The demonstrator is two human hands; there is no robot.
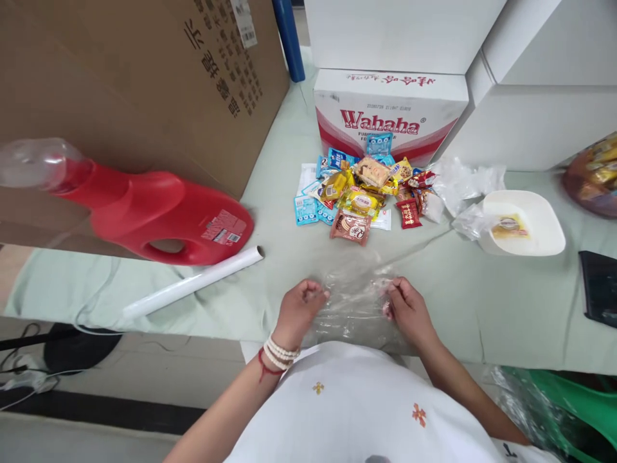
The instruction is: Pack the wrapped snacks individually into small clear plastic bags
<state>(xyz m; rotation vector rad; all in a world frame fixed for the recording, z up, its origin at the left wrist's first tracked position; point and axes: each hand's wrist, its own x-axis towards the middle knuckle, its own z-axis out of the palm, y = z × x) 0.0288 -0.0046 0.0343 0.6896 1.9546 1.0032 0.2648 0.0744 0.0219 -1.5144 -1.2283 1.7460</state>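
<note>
A clear plastic bag (351, 308) lies stretched between my two hands at the table's front edge. My left hand (301, 308) pinches its left side, and beaded bracelets circle that wrist. On the opposite side, my right hand (409, 310) has its fingers closed on the same thin plastic. Beyond the bag sits a pile of wrapped snacks (361, 200) in blue, yellow, red and brown packets. A brown packet (350, 227) is at the pile's near edge. Crumpled clear plastic (460, 183) lies to the right of the pile.
A white box marked Wahaha (390, 106) stands behind the snacks. To the right are a white tub (549, 225) with a yellow packet inside and a black phone-like object (600, 289). A red jug (159, 215), a white tube (197, 283) and a large carton (144, 83) occupy the left.
</note>
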